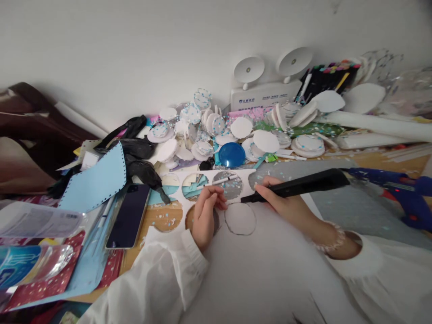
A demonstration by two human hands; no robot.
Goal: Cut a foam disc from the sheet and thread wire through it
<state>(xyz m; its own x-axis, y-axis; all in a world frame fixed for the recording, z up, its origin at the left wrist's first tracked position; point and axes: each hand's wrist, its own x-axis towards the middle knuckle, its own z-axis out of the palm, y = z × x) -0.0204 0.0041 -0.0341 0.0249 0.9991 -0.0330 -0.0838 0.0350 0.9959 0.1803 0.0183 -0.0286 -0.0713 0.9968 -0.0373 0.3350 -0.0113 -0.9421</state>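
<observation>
In my right hand (281,202) is a black foam cutter (300,183), a long handle tapering to a narrow tip. Its tip points left, just above a circle (240,219) drawn in dark line on a white foam board (236,270). My left hand (206,213) rests on the board left of that circle, its fingers curled and close together. Round holes are cut through the board along its far side, and the desk and scraps show through them. A white pen (222,180) lies across two of these holes.
Many white foam discs (241,128), some trimmed with blue beads, crowd the back around a blue round lid (231,155). A blue glue gun (398,184) lies at right on a grey mat (354,207). A phone (128,217), papers and a bottle (33,263) fill the left.
</observation>
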